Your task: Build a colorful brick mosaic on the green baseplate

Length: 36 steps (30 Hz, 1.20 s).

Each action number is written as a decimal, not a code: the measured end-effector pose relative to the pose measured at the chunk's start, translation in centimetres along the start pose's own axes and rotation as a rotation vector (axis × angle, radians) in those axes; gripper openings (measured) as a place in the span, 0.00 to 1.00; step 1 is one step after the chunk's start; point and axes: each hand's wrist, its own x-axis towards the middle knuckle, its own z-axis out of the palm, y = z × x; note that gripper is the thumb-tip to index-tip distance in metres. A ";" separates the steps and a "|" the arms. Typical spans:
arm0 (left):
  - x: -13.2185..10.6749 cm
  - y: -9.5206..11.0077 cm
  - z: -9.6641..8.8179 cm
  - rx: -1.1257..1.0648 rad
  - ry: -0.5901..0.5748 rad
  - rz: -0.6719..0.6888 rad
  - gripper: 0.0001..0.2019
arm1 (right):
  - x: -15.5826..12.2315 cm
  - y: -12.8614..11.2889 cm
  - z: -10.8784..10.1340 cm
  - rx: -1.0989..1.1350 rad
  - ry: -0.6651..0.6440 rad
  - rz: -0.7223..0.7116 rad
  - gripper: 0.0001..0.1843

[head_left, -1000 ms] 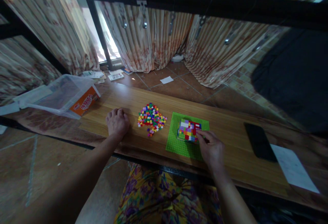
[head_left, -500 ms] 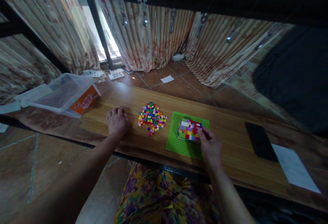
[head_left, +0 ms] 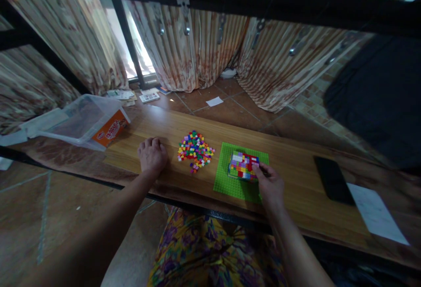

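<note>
- My right hand has edged slightly along the multicoloured brick block; my left hand hasn't moved.
- Table: my left hand rests palm-down on it, holding nothing.
- Green baseplate carries the block.
- Loose brick pile lies just beside my left hand.
- My right fingertips touch the block's right edge; I can't tell if they pinch anything.

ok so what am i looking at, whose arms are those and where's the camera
No machine here: both bare arms are one person's, filmed by a camera on that person's head, looking forward and down. The left hand rests on the wooden tabletop beside a loose pile of small coloured bricks, holding nothing. The right hand touches the near right edge of a multicoloured brick block on a green baseplate; whether its grip closes on a brick is too small to tell. Far left lies a clear plastic box with an orange label; at right, a black phone and a white sheet of paper.
</note>
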 end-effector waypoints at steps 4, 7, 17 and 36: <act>0.0 0.0 -0.1 0.000 -0.005 -0.009 0.19 | 0.1 0.3 -0.8 0.042 0.053 -0.012 0.25; 0.0 0.0 -0.1 0.001 -0.003 0.000 0.19 | -0.5 -0.9 -1.4 0.011 0.181 -0.070 0.24; -0.1 0.0 0.0 -0.017 0.007 0.017 0.18 | -7.8 -4.6 3.5 -0.165 -0.327 -0.449 0.12; -0.3 -0.1 0.1 -0.004 0.027 0.021 0.17 | -9.2 -2.2 11.5 -0.606 -0.543 -0.746 0.11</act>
